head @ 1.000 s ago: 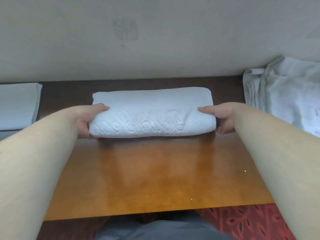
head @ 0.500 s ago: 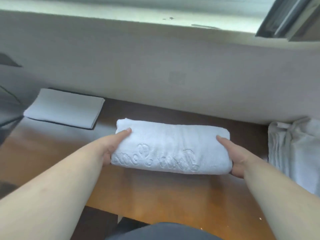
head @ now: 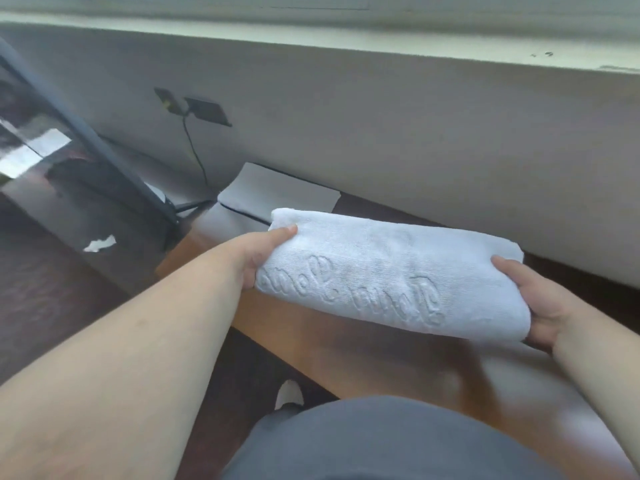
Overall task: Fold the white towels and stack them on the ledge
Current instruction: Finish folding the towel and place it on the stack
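Above the wooden table (head: 363, 355), folded white towel (head: 391, 271), left hand (head: 263, 252) and right hand (head: 533, 306) gripping its ends

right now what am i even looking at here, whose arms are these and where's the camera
There is no machine here. The camera sits on a person's head and looks forward and down, so the two bare arms are that person's own. The left hand and the right hand each grip one end of a folded white towel with raised lettering, holding it above a wooden table. Behind it, a flat folded white cloth lies at the table's far edge by the wall. The pale ledge runs along the top of the wall.
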Demonstrator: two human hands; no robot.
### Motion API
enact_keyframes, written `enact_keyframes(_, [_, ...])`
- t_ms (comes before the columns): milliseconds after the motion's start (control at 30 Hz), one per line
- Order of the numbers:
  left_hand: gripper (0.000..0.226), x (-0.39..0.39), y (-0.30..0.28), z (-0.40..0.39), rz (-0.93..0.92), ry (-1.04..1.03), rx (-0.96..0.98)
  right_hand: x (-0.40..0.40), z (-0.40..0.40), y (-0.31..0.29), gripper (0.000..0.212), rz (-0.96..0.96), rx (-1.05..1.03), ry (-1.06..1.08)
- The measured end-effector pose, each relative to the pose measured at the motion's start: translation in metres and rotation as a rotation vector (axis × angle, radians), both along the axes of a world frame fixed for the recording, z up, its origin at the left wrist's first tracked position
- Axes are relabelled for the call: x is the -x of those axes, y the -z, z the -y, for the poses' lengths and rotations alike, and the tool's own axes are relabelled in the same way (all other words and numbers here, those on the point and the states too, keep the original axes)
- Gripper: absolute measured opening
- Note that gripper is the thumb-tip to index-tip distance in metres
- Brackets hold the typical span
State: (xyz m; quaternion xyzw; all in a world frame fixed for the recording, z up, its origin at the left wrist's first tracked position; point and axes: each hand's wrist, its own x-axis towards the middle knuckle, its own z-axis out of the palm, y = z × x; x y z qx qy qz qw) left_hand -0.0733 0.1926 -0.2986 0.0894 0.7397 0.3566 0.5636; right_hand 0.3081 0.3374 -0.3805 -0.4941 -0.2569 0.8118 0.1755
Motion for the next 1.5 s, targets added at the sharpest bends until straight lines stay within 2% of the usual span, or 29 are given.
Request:
enact_keyframes(267, [0.039,0.141,0.0,0.005,0.013,-0.011,-0.018,0.139,0.017,-0.001,0.058,-0.041,0.023,0.013])
enact_keyframes(467, [0.048,0.277,-0.015,-0.053,-0.111,0.091,-0.066,0.266,0.016,-0.006,0.051,-0.086,0.016,0.171])
enact_keyframes(600, [0.046,0.331,-0.009,-0.092,-0.098,0.141,-0.076,0.32,0.0,-0.008,0.045,-0.089,-0.013,0.256])
enact_keyframes(733, [0.047,0.365,0.007,-0.131,-0.075,0.184,-0.099,0.353,-0.022,-0.009,0.04,-0.077,-0.022,0.289])
enact_keyframes(833, [0.039,0.382,0.026,-0.158,-0.071,0.222,-0.103,0.374,-0.04,-0.004,0.036,-0.047,-0.016,0.33])
enact_keyframes(1167, [0.038,0.442,0.096,-0.205,-0.024,0.286,0.003,0.422,-0.067,0.055,0.035,-0.021,0.097,0.395])
enact_keyframes(1267, [0.039,0.449,0.113,-0.209,-0.029,0.278,0.034,0.428,-0.071,0.07,0.038,0.001,0.101,0.408])
enact_keyframes(1433, [0.046,0.446,0.133,-0.211,-0.066,0.297,0.093,0.426,-0.073,0.093,0.054,0.191,0.049,0.396])
enact_keyframes(1500, [0.054,0.444,0.139,-0.211,-0.146,0.302,0.085,0.426,-0.075,0.096,0.059,0.249,-0.002,0.392])
